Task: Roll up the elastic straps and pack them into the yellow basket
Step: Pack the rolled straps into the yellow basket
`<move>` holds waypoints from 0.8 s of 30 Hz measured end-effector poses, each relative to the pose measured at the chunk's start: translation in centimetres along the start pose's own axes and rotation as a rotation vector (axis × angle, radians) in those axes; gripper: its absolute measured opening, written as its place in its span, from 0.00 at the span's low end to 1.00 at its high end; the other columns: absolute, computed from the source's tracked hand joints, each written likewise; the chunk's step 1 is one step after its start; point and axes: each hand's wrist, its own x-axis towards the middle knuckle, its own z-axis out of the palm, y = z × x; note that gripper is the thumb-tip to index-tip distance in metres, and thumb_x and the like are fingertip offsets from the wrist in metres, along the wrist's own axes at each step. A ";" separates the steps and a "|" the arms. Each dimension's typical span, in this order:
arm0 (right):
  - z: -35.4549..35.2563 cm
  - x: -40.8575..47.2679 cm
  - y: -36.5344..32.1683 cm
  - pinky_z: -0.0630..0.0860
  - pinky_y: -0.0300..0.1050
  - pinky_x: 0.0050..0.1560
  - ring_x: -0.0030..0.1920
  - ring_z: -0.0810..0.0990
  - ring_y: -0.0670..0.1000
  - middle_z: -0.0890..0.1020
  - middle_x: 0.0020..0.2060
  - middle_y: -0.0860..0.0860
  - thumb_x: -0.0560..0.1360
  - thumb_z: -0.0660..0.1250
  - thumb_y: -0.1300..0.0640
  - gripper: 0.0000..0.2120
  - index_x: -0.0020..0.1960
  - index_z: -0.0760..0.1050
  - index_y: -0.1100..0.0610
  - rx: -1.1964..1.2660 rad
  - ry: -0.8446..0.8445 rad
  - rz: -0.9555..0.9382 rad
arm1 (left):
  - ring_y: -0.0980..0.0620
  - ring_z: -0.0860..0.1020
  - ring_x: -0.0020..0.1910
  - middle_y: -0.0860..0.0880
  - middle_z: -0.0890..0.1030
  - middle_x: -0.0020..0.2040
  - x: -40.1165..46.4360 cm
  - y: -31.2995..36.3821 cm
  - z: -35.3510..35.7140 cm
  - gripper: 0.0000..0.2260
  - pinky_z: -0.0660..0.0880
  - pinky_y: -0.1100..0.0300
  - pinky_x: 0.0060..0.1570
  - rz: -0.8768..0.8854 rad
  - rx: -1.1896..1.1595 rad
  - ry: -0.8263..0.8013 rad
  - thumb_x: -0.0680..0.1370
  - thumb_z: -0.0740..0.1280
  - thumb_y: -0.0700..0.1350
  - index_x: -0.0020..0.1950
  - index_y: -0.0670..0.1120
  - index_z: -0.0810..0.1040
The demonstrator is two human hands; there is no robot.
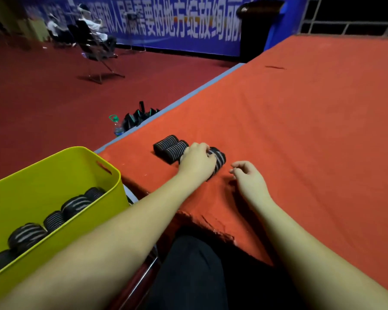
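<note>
Left hand: the left hand [196, 161] lies palm-down over a rolled strap [218, 162] on the table, fingers curled and closed around it — only the roll's right end shows past the knuckles.
Right hand: the right hand [248, 175] rests just beside that roll, not touching it, fingers loosely bent and apart, holding nothing.
Other rolls: two more rolls [170, 147] sit side by side, touching, just left of the left hand.
Basket: the yellow basket [76, 166] stands off the table's near-left corner; a row of packed rolls [54, 217] lies along its right wall.
Table: the orange cloth [300, 130] is bare to the right and beyond the hands; its left edge runs close to the two rolls.
Floor: a bottle [117, 126] and a black umbrella [137, 118] lie beside the table's left edge.
Writing: a blue banner [166, 21] carries large white Chinese characters — too blurred to read with certainty.
</note>
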 end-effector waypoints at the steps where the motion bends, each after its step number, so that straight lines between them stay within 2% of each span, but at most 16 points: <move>1: 0.6 0.4 0.5 0.82 0.55 0.46 0.37 0.81 0.52 0.83 0.40 0.50 0.76 0.61 0.59 0.09 0.47 0.77 0.47 -0.009 -0.012 -0.005 | 0.42 0.68 0.68 0.43 0.73 0.67 0.1 -0.2 0.5 0.17 0.65 0.50 0.68 -0.014 0.028 -0.001 0.80 0.60 0.48 0.68 0.44 0.74; 3: 1.6 1.2 1.9 0.79 0.57 0.54 0.45 0.83 0.50 0.84 0.42 0.45 0.74 0.63 0.54 0.08 0.47 0.77 0.42 -0.064 -0.026 -0.045 | 0.41 0.67 0.69 0.42 0.72 0.69 0.2 -0.6 1.4 0.19 0.63 0.50 0.68 -0.018 0.069 -0.007 0.81 0.59 0.48 0.70 0.43 0.71; 5: 2.3 1.0 2.4 0.77 0.52 0.57 0.49 0.82 0.48 0.84 0.47 0.43 0.76 0.62 0.52 0.08 0.52 0.76 0.41 -0.141 -0.037 -0.098 | 0.42 0.65 0.70 0.43 0.70 0.71 0.1 -1.0 2.3 0.20 0.62 0.50 0.69 -0.001 0.067 0.008 0.81 0.59 0.48 0.72 0.43 0.69; 7: 2.3 0.7 2.4 0.75 0.48 0.56 0.51 0.81 0.46 0.83 0.50 0.41 0.78 0.61 0.52 0.10 0.58 0.74 0.43 -0.187 -0.011 -0.116 | 0.44 0.67 0.69 0.46 0.72 0.69 0.0 -1.4 2.9 0.17 0.63 0.51 0.67 0.036 0.012 0.081 0.82 0.59 0.48 0.69 0.45 0.73; 9: 2.0 1.0 2.5 0.73 0.46 0.57 0.54 0.79 0.46 0.81 0.52 0.42 0.80 0.60 0.50 0.09 0.59 0.73 0.46 -0.142 0.042 -0.109 | 0.45 0.71 0.63 0.47 0.76 0.62 -0.2 -1.5 3.4 0.12 0.66 0.52 0.64 0.088 -0.104 0.145 0.82 0.60 0.46 0.61 0.45 0.79; 11: 1.7 1.3 2.6 0.71 0.46 0.57 0.55 0.78 0.46 0.80 0.55 0.43 0.81 0.59 0.49 0.11 0.61 0.72 0.48 -0.097 0.080 -0.112 | 0.47 0.73 0.60 0.48 0.78 0.56 -0.4 -1.5 3.9 0.09 0.66 0.59 0.61 0.113 -0.234 0.167 0.81 0.62 0.41 0.55 0.43 0.80; 12: 1.7 1.4 2.7 0.70 0.45 0.55 0.55 0.77 0.45 0.79 0.56 0.43 0.81 0.59 0.48 0.12 0.63 0.72 0.49 -0.095 0.082 -0.110 | 0.48 0.73 0.59 0.49 0.76 0.55 -0.5 -1.3 4.1 0.08 0.65 0.63 0.60 0.100 -0.288 0.172 0.80 0.63 0.39 0.56 0.43 0.80; 14: 1.8 1.5 2.7 0.67 0.42 0.53 0.54 0.75 0.44 0.77 0.57 0.43 0.82 0.58 0.48 0.14 0.65 0.71 0.50 -0.130 0.078 -0.124 | 0.51 0.74 0.57 0.51 0.72 0.55 -0.6 -1.2 4.4 0.09 0.68 0.61 0.62 0.033 -0.391 0.183 0.79 0.65 0.38 0.59 0.43 0.77; 19: 1.7 1.8 2.9 0.67 0.41 0.51 0.53 0.74 0.44 0.76 0.56 0.44 0.82 0.59 0.48 0.17 0.68 0.69 0.52 -0.138 0.083 -0.106 | 0.49 0.74 0.64 0.47 0.72 0.67 -0.2 -1.0 5.4 0.23 0.70 0.55 0.67 -0.206 -0.577 0.021 0.77 0.69 0.47 0.70 0.43 0.70; 21: 1.5 1.7 2.9 0.67 0.42 0.51 0.53 0.75 0.45 0.76 0.56 0.44 0.82 0.58 0.48 0.17 0.68 0.69 0.52 -0.123 0.076 -0.087 | 0.51 0.77 0.61 0.48 0.77 0.65 -0.4 -0.8 5.8 0.24 0.74 0.54 0.63 -0.267 -0.730 -0.067 0.76 0.71 0.46 0.70 0.44 0.70; 24: 1.2 1.6 2.8 0.72 0.45 0.52 0.52 0.79 0.47 0.80 0.54 0.45 0.81 0.60 0.47 0.15 0.65 0.70 0.49 -0.050 0.066 -0.049 | 0.55 0.80 0.52 0.48 0.82 0.57 -1.1 -0.5 5.9 0.19 0.76 0.62 0.51 -0.279 -0.889 -0.119 0.76 0.72 0.43 0.65 0.45 0.73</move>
